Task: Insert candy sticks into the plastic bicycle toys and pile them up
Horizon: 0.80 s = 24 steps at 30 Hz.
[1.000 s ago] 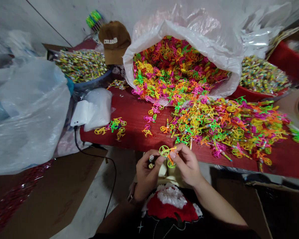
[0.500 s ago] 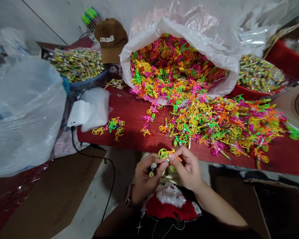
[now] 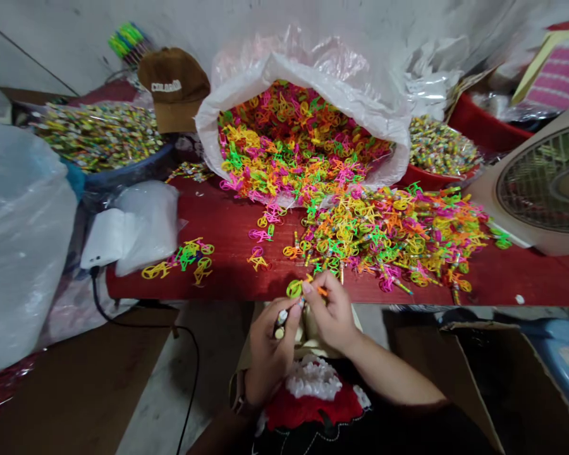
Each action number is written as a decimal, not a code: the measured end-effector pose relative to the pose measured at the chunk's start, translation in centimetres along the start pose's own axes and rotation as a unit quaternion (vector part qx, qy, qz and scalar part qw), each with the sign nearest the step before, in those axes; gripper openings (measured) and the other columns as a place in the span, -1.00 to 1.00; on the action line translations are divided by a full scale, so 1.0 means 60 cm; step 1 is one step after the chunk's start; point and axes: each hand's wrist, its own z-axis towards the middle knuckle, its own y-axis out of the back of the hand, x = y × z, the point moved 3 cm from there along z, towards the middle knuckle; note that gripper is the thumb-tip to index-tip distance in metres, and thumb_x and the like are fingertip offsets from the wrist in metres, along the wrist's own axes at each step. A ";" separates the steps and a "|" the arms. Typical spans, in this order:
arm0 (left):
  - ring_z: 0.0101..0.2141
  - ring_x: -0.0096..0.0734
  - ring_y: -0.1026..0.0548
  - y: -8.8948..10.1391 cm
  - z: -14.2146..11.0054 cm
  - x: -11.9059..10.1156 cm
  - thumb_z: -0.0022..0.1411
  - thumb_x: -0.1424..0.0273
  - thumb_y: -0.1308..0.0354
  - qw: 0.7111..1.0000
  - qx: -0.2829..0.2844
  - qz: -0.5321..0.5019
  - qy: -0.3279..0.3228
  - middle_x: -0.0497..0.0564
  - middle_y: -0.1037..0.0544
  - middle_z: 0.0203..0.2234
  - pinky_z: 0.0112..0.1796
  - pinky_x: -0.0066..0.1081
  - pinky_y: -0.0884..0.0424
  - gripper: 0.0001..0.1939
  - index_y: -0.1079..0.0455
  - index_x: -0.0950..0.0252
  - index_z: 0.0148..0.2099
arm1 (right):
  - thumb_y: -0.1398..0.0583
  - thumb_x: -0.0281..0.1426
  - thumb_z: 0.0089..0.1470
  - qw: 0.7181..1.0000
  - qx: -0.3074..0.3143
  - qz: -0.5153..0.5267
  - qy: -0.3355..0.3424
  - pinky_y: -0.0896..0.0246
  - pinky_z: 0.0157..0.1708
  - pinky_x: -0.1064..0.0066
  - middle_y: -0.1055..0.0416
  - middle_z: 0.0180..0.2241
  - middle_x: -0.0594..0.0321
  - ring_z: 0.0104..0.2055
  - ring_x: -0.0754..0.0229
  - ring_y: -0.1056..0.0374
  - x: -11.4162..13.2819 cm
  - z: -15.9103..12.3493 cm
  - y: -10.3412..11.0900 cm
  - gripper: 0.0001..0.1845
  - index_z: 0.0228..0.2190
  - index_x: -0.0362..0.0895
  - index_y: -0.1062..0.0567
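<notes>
My left hand and my right hand meet just below the front edge of the red table. Both pinch a small green and orange plastic toy bicycle. The left hand's fingers also curl round a few small wrapped sticks. Right above the hands, a heap of colourful toy bicycles lies on the table. More of them spill from a big white plastic bag behind it. A few loose bicycles lie to the left.
A blue tub of wrapped candies stands at the back left, a brown cap beside it. A red basin of candies and a white fan are at the right. Clear plastic bags, a white charger and cardboard are at the left.
The view has swung to the right, bringing the fan into sight. My hands stay together on the toy bicycle, with the fingers turned slightly.
</notes>
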 end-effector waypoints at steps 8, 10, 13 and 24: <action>-0.52 -0.53 -0.37 0.026 0.041 0.049 0.35 0.16 -0.29 0.972 -0.059 -0.155 0.166 0.02 -0.63 -0.35 -0.52 -0.53 -0.25 -0.59 -0.51 0.29 0.11 | -0.36 -0.22 0.17 0.838 -0.327 -0.433 0.060 0.02 0.16 -0.25 -0.42 -0.06 -0.17 0.10 -0.24 -0.20 0.060 0.215 0.234 -0.76 -0.27 -0.13 -0.51; -0.49 -0.51 -0.43 0.040 0.051 0.058 0.34 0.13 -0.30 0.968 -0.097 -0.164 0.164 0.01 -0.63 -0.38 -0.44 -0.52 -0.34 -0.59 -0.51 0.31 0.07 | -0.38 -0.30 0.12 0.797 -0.381 -0.463 0.072 0.10 0.19 -0.32 -0.33 0.09 -0.27 0.21 -0.34 -0.10 0.076 0.228 0.231 -0.69 -0.14 -0.17 -0.52; -0.48 -0.50 -0.47 0.061 0.062 0.069 0.36 0.04 -0.28 0.961 -0.167 -0.168 0.141 -0.03 -0.60 -0.42 -0.37 -0.50 -0.42 -0.54 -0.49 0.31 0.06 | -0.19 -0.41 0.29 0.841 -0.248 -0.449 0.172 -0.05 0.22 -0.13 -0.37 0.03 -0.07 0.15 -0.18 -0.20 0.076 0.221 0.126 -0.76 -0.01 -0.12 -0.47; -0.46 -0.55 -0.35 0.098 0.060 0.078 0.31 0.00 -0.34 0.965 -0.200 -0.135 0.099 -0.15 -0.40 -0.40 -0.45 -0.57 -0.32 -0.51 -0.27 0.20 0.02 | -0.23 -0.47 0.26 0.823 0.293 -0.481 0.069 -0.34 0.01 0.14 -0.54 -0.05 -0.21 -0.02 -0.15 -0.44 -0.062 0.116 -0.199 -0.74 -0.04 -0.31 -0.56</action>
